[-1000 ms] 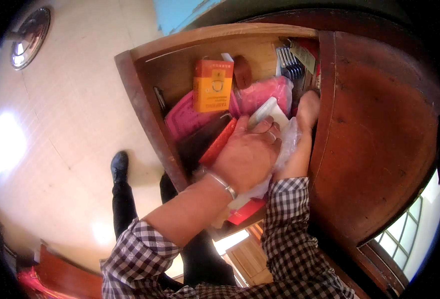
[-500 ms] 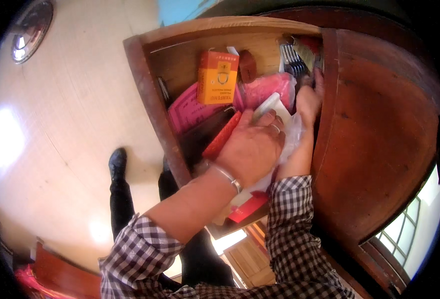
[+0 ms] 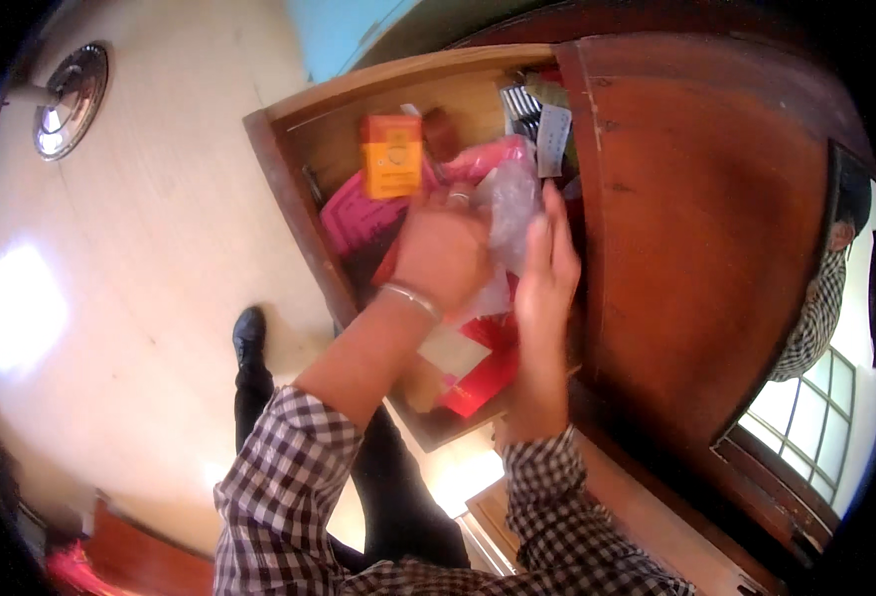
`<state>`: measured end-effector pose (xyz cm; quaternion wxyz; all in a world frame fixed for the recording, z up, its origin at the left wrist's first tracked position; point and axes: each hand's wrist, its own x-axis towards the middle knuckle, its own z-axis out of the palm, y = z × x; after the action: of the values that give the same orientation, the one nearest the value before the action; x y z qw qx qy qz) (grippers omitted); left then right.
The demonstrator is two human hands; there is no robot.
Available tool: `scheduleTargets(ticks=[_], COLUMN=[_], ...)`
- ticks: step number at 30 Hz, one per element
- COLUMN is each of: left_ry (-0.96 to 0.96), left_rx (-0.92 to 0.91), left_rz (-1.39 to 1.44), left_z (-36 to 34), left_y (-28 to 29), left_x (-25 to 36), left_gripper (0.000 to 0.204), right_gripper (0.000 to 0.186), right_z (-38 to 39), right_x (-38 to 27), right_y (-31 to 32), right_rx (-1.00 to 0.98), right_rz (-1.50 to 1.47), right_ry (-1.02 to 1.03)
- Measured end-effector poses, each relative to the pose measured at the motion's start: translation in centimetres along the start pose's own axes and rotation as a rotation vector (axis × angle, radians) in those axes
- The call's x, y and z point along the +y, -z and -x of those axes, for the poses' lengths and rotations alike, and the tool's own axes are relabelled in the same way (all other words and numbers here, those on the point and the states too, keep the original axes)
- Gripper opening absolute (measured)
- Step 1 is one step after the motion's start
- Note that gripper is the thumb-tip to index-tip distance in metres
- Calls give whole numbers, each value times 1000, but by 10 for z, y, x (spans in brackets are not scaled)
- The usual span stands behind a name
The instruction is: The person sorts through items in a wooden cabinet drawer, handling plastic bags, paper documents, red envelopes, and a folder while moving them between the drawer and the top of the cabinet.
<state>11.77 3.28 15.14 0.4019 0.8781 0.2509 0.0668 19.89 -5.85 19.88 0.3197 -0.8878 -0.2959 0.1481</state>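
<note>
Your left hand (image 3: 443,253) sits at the centre of the frame, over the open wooden drawer (image 3: 289,194), its fingers curled around the lower edge of a crumpled clear plastic bag (image 3: 511,199). A ring shows on one finger and a thin silver bangle (image 3: 410,298) circles the wrist. Your right hand (image 3: 547,268) is just to the right of it, fingers straight and pressed against the bag's right side, so the bag lies pinched between both hands, just above centre of the frame. Beneath the bag a pink flat pouch (image 3: 359,214) lies in the drawer, and an orange rectangular cardboard box (image 3: 391,156) stands just above it, towards the upper middle. Below your wrists, red and white paper packets (image 3: 473,363) fill the drawer's lower end. The dark reddish-brown wooden tabletop (image 3: 716,228) spreads across the right of the frame. A black shoe (image 3: 249,333) rests on the pale floor (image 3: 130,278) at lower left
</note>
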Motion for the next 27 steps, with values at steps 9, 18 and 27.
scheduleTargets(ticks=[9,18,27], left_ry=[-123,511,1094], left_rx=[377,388,512], left_rz=[-122,1030,1430], left_z=[-48,51,231], left_y=[40,120,62], left_x=[-10,-5,-46], left_gripper=[40,19,45], right_gripper=[51,57,44], right_z=[158,118,137], right_x=[-4,34,-4], right_y=[21,13,12], right_rx=[-366,-238,-156], right_rz=[240,449,283], right_ry=[161,325,329])
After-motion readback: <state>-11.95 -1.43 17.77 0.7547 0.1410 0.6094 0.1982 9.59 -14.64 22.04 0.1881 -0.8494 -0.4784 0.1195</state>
